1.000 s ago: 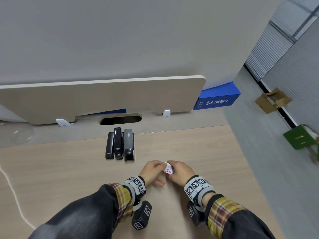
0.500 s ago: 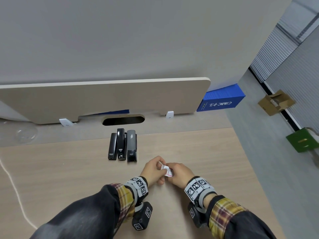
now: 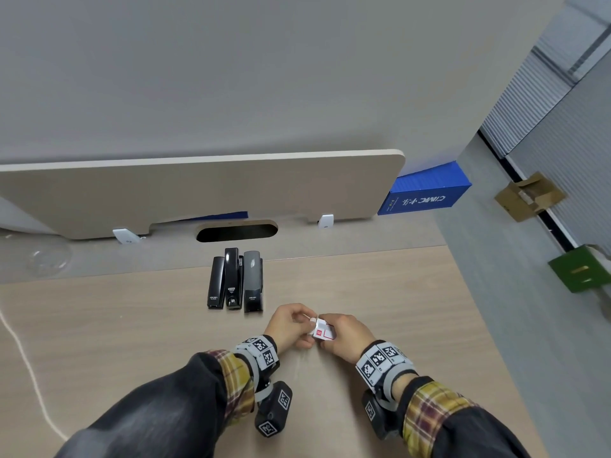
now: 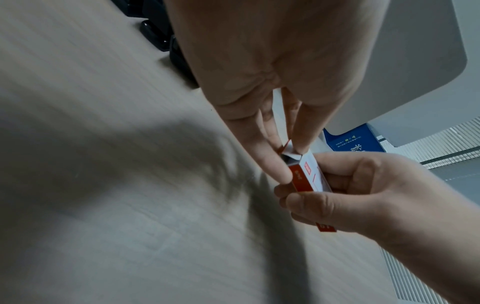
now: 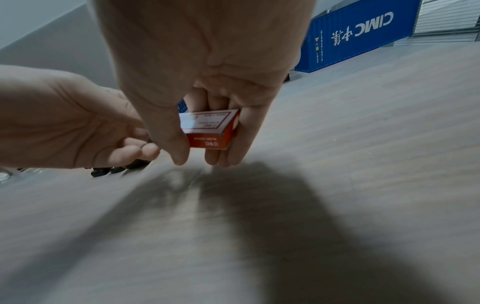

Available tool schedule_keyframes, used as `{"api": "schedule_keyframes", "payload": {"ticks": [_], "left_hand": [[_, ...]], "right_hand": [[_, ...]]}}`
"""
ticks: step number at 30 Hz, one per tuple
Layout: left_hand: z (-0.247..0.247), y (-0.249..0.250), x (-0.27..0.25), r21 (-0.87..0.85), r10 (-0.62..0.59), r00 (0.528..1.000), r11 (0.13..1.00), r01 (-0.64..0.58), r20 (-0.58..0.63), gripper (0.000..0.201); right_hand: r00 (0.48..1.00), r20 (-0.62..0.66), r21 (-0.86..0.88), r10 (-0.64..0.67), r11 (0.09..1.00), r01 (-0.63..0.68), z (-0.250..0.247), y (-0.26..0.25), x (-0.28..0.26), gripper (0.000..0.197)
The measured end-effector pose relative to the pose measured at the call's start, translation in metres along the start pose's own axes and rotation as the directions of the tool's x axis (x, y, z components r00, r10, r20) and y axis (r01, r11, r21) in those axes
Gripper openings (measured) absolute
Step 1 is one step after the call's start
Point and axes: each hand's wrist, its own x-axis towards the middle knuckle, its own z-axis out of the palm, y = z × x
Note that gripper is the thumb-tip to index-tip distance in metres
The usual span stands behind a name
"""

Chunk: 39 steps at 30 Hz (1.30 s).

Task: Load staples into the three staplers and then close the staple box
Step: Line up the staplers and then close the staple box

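Observation:
Three black staplers [image 3: 232,282] lie closed, side by side, at the back of the wooden table [image 3: 99,325]. In front of them, just above the table, both hands hold a small red and white staple box [image 3: 322,331]. My right hand [image 3: 345,335] grips the box [image 5: 210,127] between thumb and fingers. My left hand [image 3: 291,322] pinches the raised end flap [image 4: 288,148] of the box [image 4: 309,172] with its fingertips. That end stands open and dark inside; I cannot make out the staples.
A beige divider panel [image 3: 198,190] stands behind the staplers with a cable slot [image 3: 236,231] below it. A blue container-shaped box [image 3: 426,193] sits at the table's back right corner. A white cord [image 3: 23,358] runs along the left. The table edge drops to floor at right.
The box has turned slightly between my hands and my left fingertips now hold its end flap. The staplers have not moved.

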Motion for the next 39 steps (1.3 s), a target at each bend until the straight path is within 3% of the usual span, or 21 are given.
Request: {"api": "schedule_keyframes", "payload": {"ticks": [7,11,15,19,23,27,30,35,39], "left_hand": [[0.000,0.004,0.002,-0.016,0.002,0.999,1.000,-0.003,-0.053,0.015],[-0.003,0.005,0.005,-0.053,-0.055,0.995,0.997,0.051,-0.078,0.016],[-0.002,0.007,0.009,-0.056,-0.121,0.987,0.992,0.115,-0.110,0.016],[-0.001,0.008,0.013,-0.078,-0.178,0.979,0.982,0.170,-0.103,0.013],[0.001,0.011,0.013,-0.103,-0.140,0.988,0.986,0.133,-0.063,0.011],[0.003,0.012,0.015,-0.080,-0.082,0.992,0.994,0.074,-0.095,0.013],[0.000,0.013,0.021,-0.045,-0.081,0.987,0.996,0.075,-0.136,0.015],[-0.005,0.025,0.037,0.009,-0.058,0.973,0.998,0.062,-0.222,0.019],[-0.013,0.038,0.047,0.034,-0.062,0.952,0.997,0.075,-0.299,0.019]], "right_hand": [[1.000,-0.020,0.003,-0.009,1.000,0.010,-0.001,0.001,0.002,0.017],[0.999,-0.030,0.002,-0.021,1.000,0.021,-0.003,0.000,0.004,0.022],[1.000,-0.017,-0.002,-0.020,1.000,0.020,-0.003,-0.001,0.007,0.012],[1.000,-0.016,-0.003,-0.019,1.000,0.019,-0.001,0.000,0.012,0.023],[0.999,-0.031,-0.009,0.012,1.000,-0.012,-0.002,0.001,0.018,0.021],[0.999,-0.004,-0.031,0.032,0.999,-0.032,-0.007,-0.004,0.027,0.012],[1.000,-0.018,-0.045,0.013,0.999,-0.014,-0.007,-0.007,0.035,0.023],[0.989,-0.104,-0.277,0.108,0.952,-0.133,-0.011,-0.012,0.046,0.035],[0.946,-0.212,-0.254,0.246,0.921,-0.296,-0.017,-0.024,0.066,0.045]]}}
